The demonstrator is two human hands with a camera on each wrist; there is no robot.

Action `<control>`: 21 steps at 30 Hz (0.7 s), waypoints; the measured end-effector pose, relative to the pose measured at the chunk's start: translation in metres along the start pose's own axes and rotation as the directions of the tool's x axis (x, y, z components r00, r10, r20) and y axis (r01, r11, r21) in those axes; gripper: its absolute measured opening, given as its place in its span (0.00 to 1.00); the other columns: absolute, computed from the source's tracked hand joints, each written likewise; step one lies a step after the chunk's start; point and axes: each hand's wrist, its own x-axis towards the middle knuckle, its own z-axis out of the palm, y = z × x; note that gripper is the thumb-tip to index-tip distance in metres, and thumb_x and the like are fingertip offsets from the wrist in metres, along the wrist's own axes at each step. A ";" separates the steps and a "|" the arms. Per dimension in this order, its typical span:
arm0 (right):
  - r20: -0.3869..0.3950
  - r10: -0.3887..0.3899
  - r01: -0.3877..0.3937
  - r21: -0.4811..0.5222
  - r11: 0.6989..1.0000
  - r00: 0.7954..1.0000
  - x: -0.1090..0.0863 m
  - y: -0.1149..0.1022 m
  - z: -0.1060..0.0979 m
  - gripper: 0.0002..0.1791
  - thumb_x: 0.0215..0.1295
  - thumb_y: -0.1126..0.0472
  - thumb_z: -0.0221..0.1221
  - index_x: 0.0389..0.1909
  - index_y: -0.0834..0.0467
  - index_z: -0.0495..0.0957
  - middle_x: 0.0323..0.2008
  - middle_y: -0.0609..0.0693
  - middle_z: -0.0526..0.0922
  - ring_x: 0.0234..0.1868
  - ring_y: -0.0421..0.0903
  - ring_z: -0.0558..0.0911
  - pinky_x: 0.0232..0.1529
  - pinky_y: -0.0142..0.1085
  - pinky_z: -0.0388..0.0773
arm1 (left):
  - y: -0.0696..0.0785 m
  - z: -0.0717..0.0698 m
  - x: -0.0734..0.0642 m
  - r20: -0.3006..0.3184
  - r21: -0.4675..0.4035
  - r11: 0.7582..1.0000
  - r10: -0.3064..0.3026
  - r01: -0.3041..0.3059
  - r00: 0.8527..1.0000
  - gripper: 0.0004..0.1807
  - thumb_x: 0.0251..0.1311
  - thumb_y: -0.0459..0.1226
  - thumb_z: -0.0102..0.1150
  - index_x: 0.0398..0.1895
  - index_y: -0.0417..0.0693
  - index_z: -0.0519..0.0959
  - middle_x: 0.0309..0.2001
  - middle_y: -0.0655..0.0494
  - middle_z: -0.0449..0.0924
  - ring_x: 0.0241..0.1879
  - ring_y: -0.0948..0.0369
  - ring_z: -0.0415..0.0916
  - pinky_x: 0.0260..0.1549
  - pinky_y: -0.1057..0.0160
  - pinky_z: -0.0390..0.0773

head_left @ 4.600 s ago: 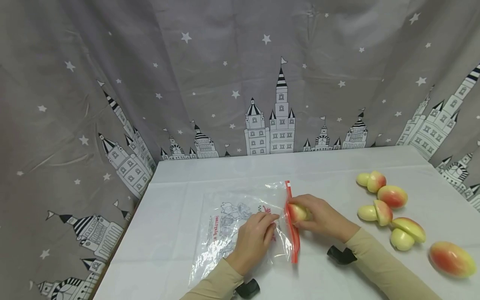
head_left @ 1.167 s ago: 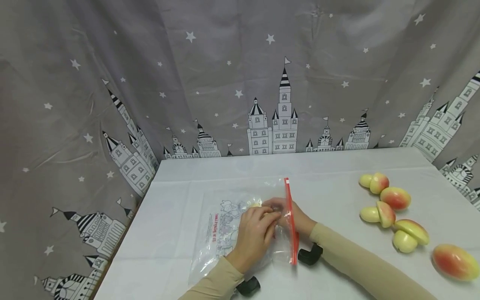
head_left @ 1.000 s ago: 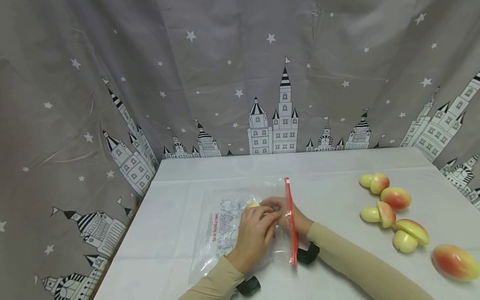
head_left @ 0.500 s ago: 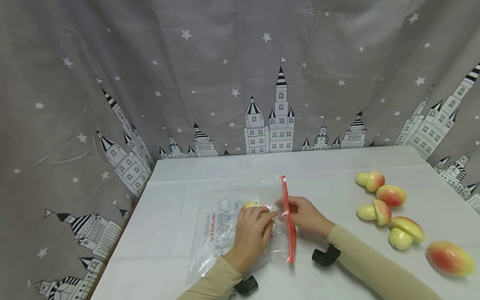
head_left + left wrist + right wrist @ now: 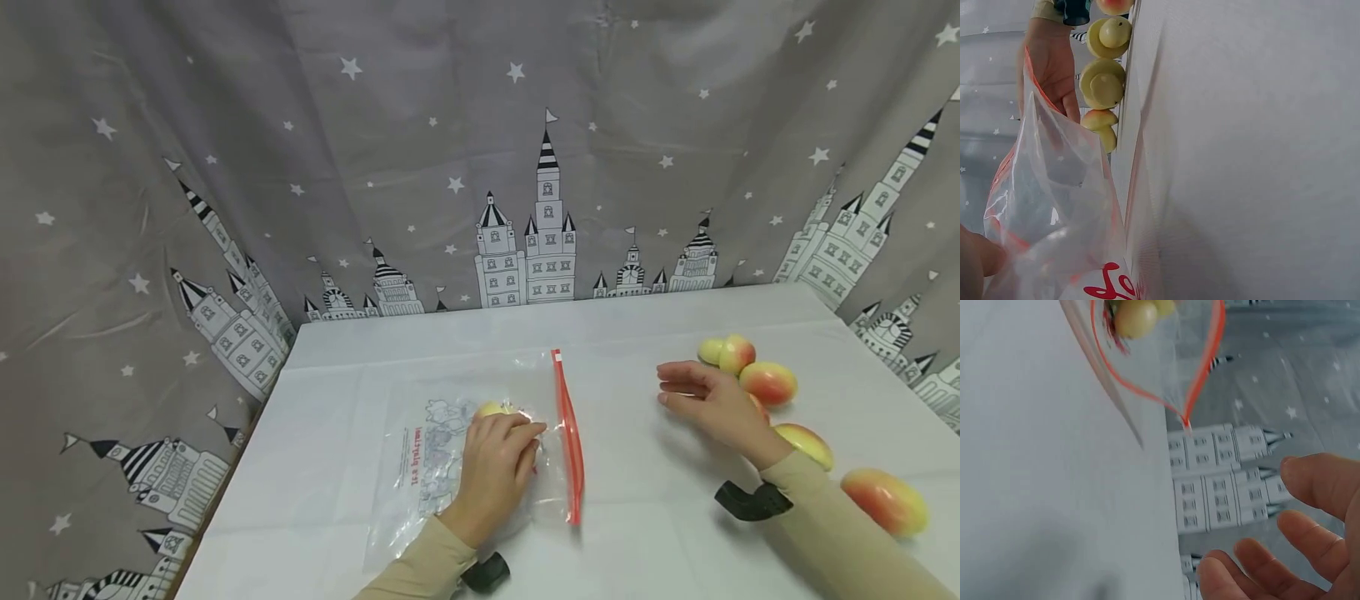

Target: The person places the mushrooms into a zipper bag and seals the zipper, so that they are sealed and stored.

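Note:
A clear zip bag (image 5: 442, 467) with a red zip edge lies on the table in the head view. My left hand (image 5: 495, 471) holds its upper film with curled fingers; in the left wrist view the bag's mouth gapes. A pale yellow mushroom-shaped piece (image 5: 491, 409) shows inside, partly hidden by that hand; the right wrist view shows yellow rounded shapes (image 5: 1137, 319) through the mouth. My right hand (image 5: 723, 412) is off to the bag's right, fingers extended and holding nothing. It hovers beside the loose mushroom pieces and covers part of one.
Several yellow-and-red mushroom pieces lie on the right: one at the back (image 5: 737, 354), others (image 5: 768, 383) nearer, and one (image 5: 885, 502) at the front right. The white-covered table (image 5: 300, 475) ends at a grey castle-print curtain (image 5: 420, 100).
My right hand brought a mushroom piece into the bag, let it go there, withdrew empty and moved right to the loose pieces. The left hand has stayed on the bag.

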 end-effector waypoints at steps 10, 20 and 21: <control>-0.107 0.030 -0.047 -0.161 0.986 0.994 -0.016 0.015 -0.050 0.27 0.70 0.57 0.64 0.62 0.69 0.74 0.55 0.60 0.84 0.41 0.12 0.72 0.41 0.14 0.74 | 0.002 -0.001 0.001 0.007 -0.001 1.000 -0.006 0.006 1.000 0.11 0.57 0.33 0.69 0.43 0.53 0.88 0.41 0.58 0.85 0.46 0.58 0.79 0.53 0.51 0.74; -0.131 0.091 -0.116 -0.195 0.974 0.987 -0.029 0.031 -0.081 0.32 0.67 0.52 0.66 0.66 0.66 0.72 0.45 0.27 0.82 0.39 0.13 0.73 0.35 0.21 0.79 | 0.001 0.001 0.000 -0.001 -0.003 1.000 0.005 -0.005 1.000 0.11 0.57 0.33 0.68 0.43 0.53 0.88 0.40 0.57 0.85 0.46 0.57 0.79 0.53 0.49 0.74; -0.127 0.094 -0.118 -0.201 0.972 0.987 -0.029 0.032 -0.083 0.32 0.67 0.52 0.66 0.66 0.66 0.72 0.45 0.34 0.86 0.39 0.13 0.74 0.35 0.21 0.79 | 0.002 0.000 0.000 -0.001 -0.004 1.000 0.005 -0.005 1.000 0.11 0.57 0.33 0.68 0.43 0.53 0.88 0.40 0.57 0.85 0.46 0.57 0.79 0.53 0.49 0.74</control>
